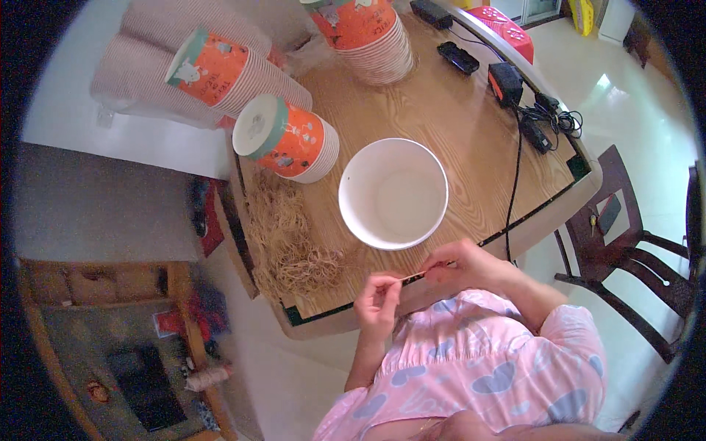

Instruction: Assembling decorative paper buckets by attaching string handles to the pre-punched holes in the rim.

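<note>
- The left hand (379, 298) and the right hand (460, 266) pinched the two ends of one tan rubber band (414, 276), pulled into a thin taut line between them, just off the near edge of the wooden desk (441, 117).
- Both hands were closed in a fingertip grip on the band; neither touched anything else.
- An open white paper bowl (393, 192) stood upright on the desk just beyond the hands, mouth up and apparently empty.
- A loose heap of the same rubber bands (287, 239) lay on the desk to the left of the bowl, within easy reach of the left hand.
- Stacks of orange and white paper bowls lay near the heap: one stack on its side (287, 140), another behind it (220, 73), and an upright stack (371, 37) farther back.
- To handle the band well, I judged that the pull needed to stay even, with the grip kept on the fingertips, since a slipping end would snap back at the fingers.
- Opening the band into a loop wider than the bowl's rim looked wiser than forcing it, because the thin paper wall would likely buckle under a sideways squeeze.
- Black chargers and cables (540, 121) sat at the far right of the desk, well apart from the work.
</note>
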A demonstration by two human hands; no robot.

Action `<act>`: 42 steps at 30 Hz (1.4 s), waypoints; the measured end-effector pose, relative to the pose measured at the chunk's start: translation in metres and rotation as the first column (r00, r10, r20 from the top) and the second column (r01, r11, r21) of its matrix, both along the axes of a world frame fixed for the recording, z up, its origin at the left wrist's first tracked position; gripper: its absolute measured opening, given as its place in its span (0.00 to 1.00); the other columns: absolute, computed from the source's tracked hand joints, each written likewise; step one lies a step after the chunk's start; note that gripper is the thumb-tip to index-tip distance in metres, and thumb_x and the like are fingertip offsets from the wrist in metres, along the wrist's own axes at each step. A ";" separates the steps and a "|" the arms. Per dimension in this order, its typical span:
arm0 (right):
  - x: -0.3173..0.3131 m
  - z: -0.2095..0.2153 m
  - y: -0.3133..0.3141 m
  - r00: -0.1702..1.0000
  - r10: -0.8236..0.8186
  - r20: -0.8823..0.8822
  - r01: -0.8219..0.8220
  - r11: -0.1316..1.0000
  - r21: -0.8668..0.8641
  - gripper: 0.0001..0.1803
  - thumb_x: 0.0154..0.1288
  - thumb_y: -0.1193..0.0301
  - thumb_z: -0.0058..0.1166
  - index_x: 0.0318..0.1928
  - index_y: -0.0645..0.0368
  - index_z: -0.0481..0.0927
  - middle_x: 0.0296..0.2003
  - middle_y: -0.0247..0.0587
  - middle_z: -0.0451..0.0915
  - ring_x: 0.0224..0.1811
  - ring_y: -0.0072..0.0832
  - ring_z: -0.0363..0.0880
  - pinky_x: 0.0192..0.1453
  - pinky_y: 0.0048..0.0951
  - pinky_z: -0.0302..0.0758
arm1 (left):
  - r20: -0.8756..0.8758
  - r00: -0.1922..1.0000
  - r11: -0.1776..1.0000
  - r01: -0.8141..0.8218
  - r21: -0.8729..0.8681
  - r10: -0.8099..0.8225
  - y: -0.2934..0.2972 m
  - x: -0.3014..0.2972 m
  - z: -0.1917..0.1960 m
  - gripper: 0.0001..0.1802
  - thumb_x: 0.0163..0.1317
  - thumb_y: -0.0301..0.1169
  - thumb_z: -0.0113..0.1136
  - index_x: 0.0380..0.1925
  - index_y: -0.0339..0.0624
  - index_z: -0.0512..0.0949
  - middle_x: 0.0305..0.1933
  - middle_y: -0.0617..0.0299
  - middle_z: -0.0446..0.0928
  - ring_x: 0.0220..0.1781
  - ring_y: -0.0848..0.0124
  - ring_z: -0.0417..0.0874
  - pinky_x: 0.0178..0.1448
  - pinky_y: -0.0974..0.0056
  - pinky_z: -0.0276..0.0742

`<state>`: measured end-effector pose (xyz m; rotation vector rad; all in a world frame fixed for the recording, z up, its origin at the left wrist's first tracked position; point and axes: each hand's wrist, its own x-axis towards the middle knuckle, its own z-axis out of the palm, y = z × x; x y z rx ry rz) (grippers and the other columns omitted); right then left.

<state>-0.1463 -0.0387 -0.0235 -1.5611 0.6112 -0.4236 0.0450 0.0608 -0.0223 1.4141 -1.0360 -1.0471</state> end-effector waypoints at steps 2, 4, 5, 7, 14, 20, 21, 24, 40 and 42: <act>0.000 -0.003 -0.007 0.997 -0.079 0.009 0.079 0.997 0.016 0.06 0.57 0.75 0.54 0.35 0.62 0.79 0.28 0.39 0.79 0.32 0.26 0.78 0.35 0.26 0.73 | 0.026 0.999 1.000 -0.022 -0.001 0.022 -0.002 0.006 -0.001 0.01 0.58 0.22 0.54 0.30 0.37 0.72 0.37 0.62 0.75 0.25 0.83 0.69 0.28 0.78 0.67; 0.001 -0.016 -0.012 0.998 -0.047 0.045 0.050 0.997 -0.065 0.06 0.57 0.74 0.54 0.35 0.62 0.79 0.29 0.39 0.79 0.32 0.27 0.78 0.35 0.26 0.73 | 0.025 0.994 0.994 -0.105 0.012 0.105 -0.001 0.011 -0.004 0.03 0.59 0.23 0.54 0.30 0.38 0.70 0.36 0.62 0.74 0.23 0.83 0.68 0.26 0.77 0.66; 0.001 -0.020 -0.013 0.998 -0.004 0.066 0.013 0.989 -0.147 0.06 0.57 0.74 0.54 0.35 0.62 0.79 0.29 0.40 0.80 0.31 0.28 0.78 0.35 0.27 0.73 | 0.034 0.995 0.996 -0.089 0.011 0.089 0.000 0.014 -0.008 0.03 0.59 0.23 0.54 0.30 0.38 0.70 0.36 0.62 0.74 0.23 0.83 0.68 0.26 0.77 0.66; 0.001 -0.012 -0.015 0.998 0.035 0.045 -0.028 0.986 -0.163 0.06 0.57 0.73 0.53 0.35 0.61 0.78 0.29 0.41 0.79 0.31 0.31 0.78 0.35 0.29 0.73 | 0.091 0.973 0.977 -0.212 -0.023 0.213 0.003 0.021 -0.013 0.02 0.60 0.23 0.53 0.30 0.38 0.70 0.35 0.62 0.74 0.22 0.83 0.67 0.24 0.78 0.64; 0.002 0.013 -0.004 0.998 0.063 -0.017 -0.064 0.902 -0.428 0.09 0.56 0.68 0.53 0.35 0.60 0.76 0.30 0.46 0.78 0.33 0.43 0.76 0.34 0.37 0.73 | 0.700 0.703 0.923 0.342 -0.178 -0.126 -0.017 -0.019 0.052 0.27 0.45 0.22 0.62 0.49 0.39 0.69 0.50 0.52 0.70 0.52 0.57 0.71 0.56 0.58 0.67; -0.004 0.026 -0.003 0.970 -0.007 0.244 0.103 0.918 -0.382 0.09 0.54 0.68 0.54 0.34 0.60 0.77 0.29 0.46 0.78 0.31 0.43 0.77 0.33 0.38 0.73 | 0.376 0.907 0.982 0.185 0.048 -0.189 -0.025 -0.033 0.044 0.28 0.43 0.19 0.65 0.49 0.42 0.73 0.38 0.59 0.74 0.38 0.71 0.76 0.39 0.70 0.74; -0.006 0.022 -0.002 0.980 -0.033 0.197 0.107 0.919 -0.380 0.09 0.55 0.69 0.54 0.34 0.61 0.77 0.29 0.46 0.78 0.31 0.43 0.77 0.33 0.37 0.73 | 0.447 0.876 0.984 0.166 0.069 -0.180 -0.025 -0.030 0.043 0.26 0.42 0.19 0.65 0.46 0.42 0.75 0.32 0.62 0.73 0.32 0.74 0.73 0.33 0.72 0.70; -0.014 0.017 -0.001 0.977 -0.084 0.194 0.147 0.928 -0.342 0.08 0.55 0.71 0.54 0.34 0.61 0.77 0.28 0.45 0.78 0.30 0.41 0.77 0.32 0.36 0.73 | 0.603 0.783 0.984 0.179 0.017 -0.154 -0.030 -0.031 0.050 0.17 0.42 0.18 0.66 0.36 0.41 0.81 0.18 0.69 0.66 0.20 0.80 0.63 0.23 0.74 0.58; -0.032 0.006 0.003 0.935 -0.228 0.273 0.285 0.939 -0.191 0.06 0.56 0.73 0.55 0.34 0.62 0.76 0.25 0.42 0.75 0.28 0.32 0.76 0.29 0.29 0.72 | 0.642 0.762 0.984 0.164 -0.075 -0.079 -0.036 -0.052 0.055 0.07 0.45 0.17 0.64 0.26 0.37 0.81 0.24 0.67 0.69 0.24 0.81 0.66 0.24 0.76 0.59; -0.030 -0.003 -0.001 0.883 -0.356 0.307 0.418 0.893 -0.168 0.06 0.56 0.74 0.55 0.34 0.62 0.76 0.26 0.43 0.76 0.28 0.31 0.76 0.29 0.29 0.72 | 0.688 0.725 0.978 0.143 -0.154 0.003 -0.043 -0.048 0.056 0.07 0.44 0.18 0.65 0.25 0.38 0.81 0.23 0.68 0.66 0.22 0.81 0.64 0.23 0.76 0.57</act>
